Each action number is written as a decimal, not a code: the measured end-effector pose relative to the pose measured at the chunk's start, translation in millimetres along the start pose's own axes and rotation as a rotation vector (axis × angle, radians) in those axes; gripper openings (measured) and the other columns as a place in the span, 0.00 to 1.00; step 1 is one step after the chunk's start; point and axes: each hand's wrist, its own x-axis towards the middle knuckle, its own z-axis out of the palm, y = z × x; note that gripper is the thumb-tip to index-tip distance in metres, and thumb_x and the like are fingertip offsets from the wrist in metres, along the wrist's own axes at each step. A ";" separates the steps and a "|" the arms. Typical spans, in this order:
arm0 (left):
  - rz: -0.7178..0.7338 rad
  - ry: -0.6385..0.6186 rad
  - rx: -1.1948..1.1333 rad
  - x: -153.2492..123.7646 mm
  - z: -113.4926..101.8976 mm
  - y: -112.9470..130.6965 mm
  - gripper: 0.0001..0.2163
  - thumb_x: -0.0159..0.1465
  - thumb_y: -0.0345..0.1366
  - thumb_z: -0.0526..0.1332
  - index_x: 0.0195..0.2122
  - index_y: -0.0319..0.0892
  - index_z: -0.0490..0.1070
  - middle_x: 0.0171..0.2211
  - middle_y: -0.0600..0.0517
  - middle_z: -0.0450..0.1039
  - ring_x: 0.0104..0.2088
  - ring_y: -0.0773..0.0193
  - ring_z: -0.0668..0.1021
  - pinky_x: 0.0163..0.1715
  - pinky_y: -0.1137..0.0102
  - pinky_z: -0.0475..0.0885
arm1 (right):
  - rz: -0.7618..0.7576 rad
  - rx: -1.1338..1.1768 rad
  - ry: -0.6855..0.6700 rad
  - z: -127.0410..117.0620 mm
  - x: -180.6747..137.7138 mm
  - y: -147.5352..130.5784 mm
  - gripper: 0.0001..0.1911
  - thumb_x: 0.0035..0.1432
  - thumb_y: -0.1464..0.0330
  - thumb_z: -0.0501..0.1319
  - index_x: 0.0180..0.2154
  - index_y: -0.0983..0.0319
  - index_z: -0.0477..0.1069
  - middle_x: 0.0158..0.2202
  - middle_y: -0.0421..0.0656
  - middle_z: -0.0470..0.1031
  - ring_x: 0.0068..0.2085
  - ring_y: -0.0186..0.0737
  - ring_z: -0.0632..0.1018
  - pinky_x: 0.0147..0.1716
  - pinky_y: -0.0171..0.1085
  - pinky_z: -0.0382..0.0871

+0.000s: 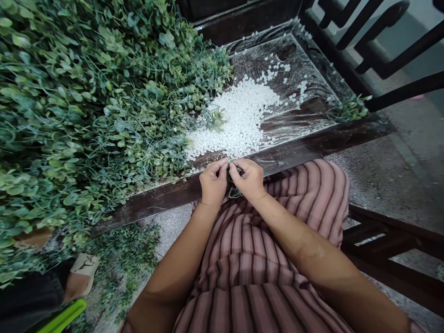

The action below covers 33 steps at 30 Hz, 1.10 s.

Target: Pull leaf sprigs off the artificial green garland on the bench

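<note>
My left hand (pixel 214 181) and my right hand (pixel 248 178) meet at the near edge of a dark wooden table (pixel 294 150), fingertips pinched together. Between them sits a small green plastic sprig (pixel 231 185), its thin stem hanging below the fingers. Just beyond my hands lies a heap of small white beads (pixel 239 118) on the tabletop. A big pile of artificial green leafy stems (pixel 97 101) covers the left half of the table. My lap in pink striped cloth (pixel 263 259) is under my forearms.
One loose green sprig (pixel 347 110) lies at the table's right end. More green stems (pixel 121 259) are on the floor at lower left, beside another person's foot in a light sandal (pixel 81 273). A dark railing (pixel 381 41) stands behind; a wooden chair frame (pixel 388 240) is at right.
</note>
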 end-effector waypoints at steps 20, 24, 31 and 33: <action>-0.231 -0.128 -0.281 13.3 -12.8 6.8 0.07 0.49 0.36 0.65 0.29 0.39 0.75 0.27 0.52 0.77 0.29 0.67 0.76 0.34 0.71 0.72 | -0.123 0.076 0.037 -1.9 -2.9 3.5 0.13 0.56 0.68 0.52 0.22 0.61 0.68 0.22 0.42 0.71 0.27 0.36 0.69 0.31 0.34 0.63; -0.240 -0.119 -0.290 13.2 -12.6 7.5 0.06 0.49 0.35 0.65 0.27 0.39 0.74 0.26 0.52 0.76 0.28 0.68 0.76 0.33 0.71 0.72 | -0.106 0.053 0.028 -1.3 -3.1 3.4 0.13 0.55 0.67 0.52 0.22 0.61 0.67 0.22 0.42 0.70 0.27 0.36 0.69 0.31 0.34 0.62; -0.256 -0.076 -0.299 12.1 -9.7 6.7 0.05 0.50 0.34 0.65 0.27 0.39 0.74 0.25 0.54 0.76 0.26 0.69 0.75 0.32 0.72 0.71 | -0.120 0.076 0.041 -2.0 -3.7 2.9 0.12 0.55 0.69 0.52 0.22 0.61 0.68 0.23 0.42 0.71 0.27 0.36 0.69 0.32 0.34 0.63; -0.266 -0.076 -0.317 11.5 -10.6 7.6 0.04 0.50 0.33 0.64 0.27 0.40 0.74 0.24 0.55 0.75 0.26 0.70 0.74 0.31 0.73 0.71 | -0.133 0.079 0.044 -3.9 -4.0 1.9 0.11 0.55 0.70 0.53 0.23 0.62 0.68 0.23 0.43 0.71 0.27 0.36 0.69 0.32 0.34 0.63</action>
